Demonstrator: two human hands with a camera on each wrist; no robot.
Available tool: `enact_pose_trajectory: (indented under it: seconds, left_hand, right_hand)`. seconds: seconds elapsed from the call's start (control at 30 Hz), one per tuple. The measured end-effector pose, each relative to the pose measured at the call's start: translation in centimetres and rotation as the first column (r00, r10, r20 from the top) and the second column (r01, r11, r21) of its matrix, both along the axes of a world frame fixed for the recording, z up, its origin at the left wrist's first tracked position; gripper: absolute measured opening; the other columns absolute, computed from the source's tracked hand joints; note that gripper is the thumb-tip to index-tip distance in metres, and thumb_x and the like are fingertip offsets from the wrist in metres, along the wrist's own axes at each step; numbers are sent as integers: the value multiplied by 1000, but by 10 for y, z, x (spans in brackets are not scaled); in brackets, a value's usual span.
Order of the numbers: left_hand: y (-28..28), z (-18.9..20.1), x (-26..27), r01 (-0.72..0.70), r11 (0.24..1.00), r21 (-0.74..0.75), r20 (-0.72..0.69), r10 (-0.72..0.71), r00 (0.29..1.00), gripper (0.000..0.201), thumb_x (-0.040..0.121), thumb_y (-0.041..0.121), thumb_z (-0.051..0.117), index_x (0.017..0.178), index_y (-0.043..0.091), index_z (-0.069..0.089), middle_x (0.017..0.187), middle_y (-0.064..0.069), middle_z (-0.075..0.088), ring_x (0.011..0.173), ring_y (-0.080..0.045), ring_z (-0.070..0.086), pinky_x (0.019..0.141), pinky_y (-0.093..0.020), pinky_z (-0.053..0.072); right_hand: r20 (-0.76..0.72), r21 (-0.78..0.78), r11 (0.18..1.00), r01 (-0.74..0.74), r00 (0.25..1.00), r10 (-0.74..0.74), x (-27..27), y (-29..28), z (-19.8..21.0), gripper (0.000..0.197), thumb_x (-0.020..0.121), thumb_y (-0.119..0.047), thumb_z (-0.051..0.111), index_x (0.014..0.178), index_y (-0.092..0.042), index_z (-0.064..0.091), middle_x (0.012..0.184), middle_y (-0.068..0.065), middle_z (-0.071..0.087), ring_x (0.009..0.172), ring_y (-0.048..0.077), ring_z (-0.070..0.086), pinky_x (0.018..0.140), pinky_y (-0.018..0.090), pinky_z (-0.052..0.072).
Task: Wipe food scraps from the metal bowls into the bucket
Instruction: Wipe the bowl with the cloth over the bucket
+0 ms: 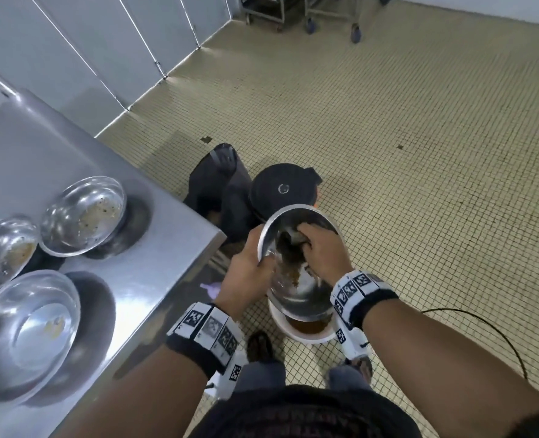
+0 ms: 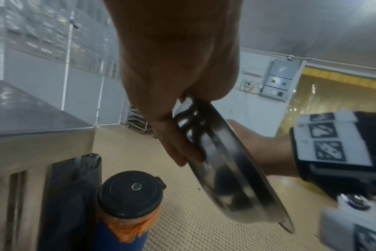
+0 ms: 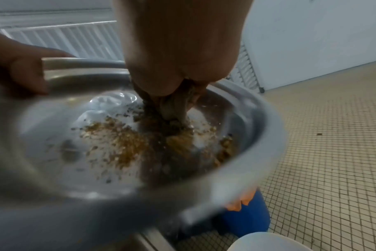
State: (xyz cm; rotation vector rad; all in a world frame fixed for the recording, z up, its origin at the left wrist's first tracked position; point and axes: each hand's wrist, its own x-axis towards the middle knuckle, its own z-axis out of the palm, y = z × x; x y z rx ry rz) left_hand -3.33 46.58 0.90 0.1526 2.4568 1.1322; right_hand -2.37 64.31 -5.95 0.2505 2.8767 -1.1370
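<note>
My left hand grips the rim of a metal bowl and holds it tilted over a white bucket on the floor. Brown food scraps lie smeared over the bowl's inside. My right hand is inside the bowl, its fingers curled round a dirty grey-brown rag pressed against the bottom. In the left wrist view my left hand has its fingers behind the bowl's outer wall and its thumb over the rim. Brown waste shows inside the bucket under the bowl.
Three more soiled metal bowls sit on the steel table at my left. A blue container with a black lid and an orange liner stands beyond the bucket, next to a dark bag. A black cable lies on the tiled floor.
</note>
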Motion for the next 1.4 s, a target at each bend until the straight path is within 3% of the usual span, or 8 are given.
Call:
enact_pose_trajectory:
  seconds: [0.17,0.27,0.37,0.53,0.67,0.8,0.97,1.4]
  left_hand:
    - [-9,5,-19,1,998,-58,-46,-4,999,50,105,20,47,149,40,33,98,13,60,81,3,57,65,-13,42]
    - [-9,5,-24,54,997,-63,-53,-57,997,46,107,29,47,147,45,30,99,15,59,81,7,55,66,-12,41]
    - [-7,8,-24,79,997,-27,-66,-81,995,44,106,41,49,143,50,28,103,16,62,84,9,58,71,-12,44]
    - [-5,18,-33,80,996,-26,-87,-82,993,49,105,23,48,147,44,34,93,18,59,79,5,58,56,1,42]
    - [-15,18,-43,60,997,-47,-109,-65,992,48,107,29,48,146,50,30,113,8,66,85,3,59,59,-7,40]
    - [-18,19,-48,73,996,-45,-102,-77,992,48,107,29,48,146,50,29,118,4,66,88,1,60,65,-13,41]
    - [-15,21,-45,105,994,-4,-117,-105,988,49,105,28,51,146,48,32,120,4,66,98,-7,66,74,-20,51]
    - [-19,24,-41,78,997,3,-110,-77,991,44,106,33,47,143,50,32,116,10,64,92,2,60,68,-11,42]
  right_hand:
    - [126,-98,982,-161,977,172,9,4,2,37,98,-11,59,132,-26,66,127,-4,69,118,18,62,108,35,46]
    - [1,-266,963,51,999,-53,-12,14,17,15,97,-17,64,108,-25,71,99,-9,73,87,14,69,82,34,58]
    - [-108,-178,980,89,988,-109,-30,16,29,5,98,-22,63,94,-23,64,79,-9,66,69,13,64,63,32,53]
    - [-111,-46,997,-66,992,60,-23,-3,19,18,100,-13,53,113,-20,63,95,4,74,85,24,69,81,36,54]
    - [66,-52,973,-225,971,228,-13,-9,24,27,105,-16,47,122,-29,64,116,-4,72,104,17,65,103,35,50]
    - [15,-151,978,-146,989,150,-31,3,36,12,101,-21,58,104,-31,63,92,-19,66,83,-2,61,88,35,56]
    - [-55,-143,984,-109,993,102,-45,-3,45,34,100,-18,58,129,-23,41,86,-6,66,65,12,62,60,34,50]
    - [-248,117,992,39,969,-8,-32,-6,17,27,99,-24,59,123,-15,68,130,1,54,106,17,56,88,29,48]
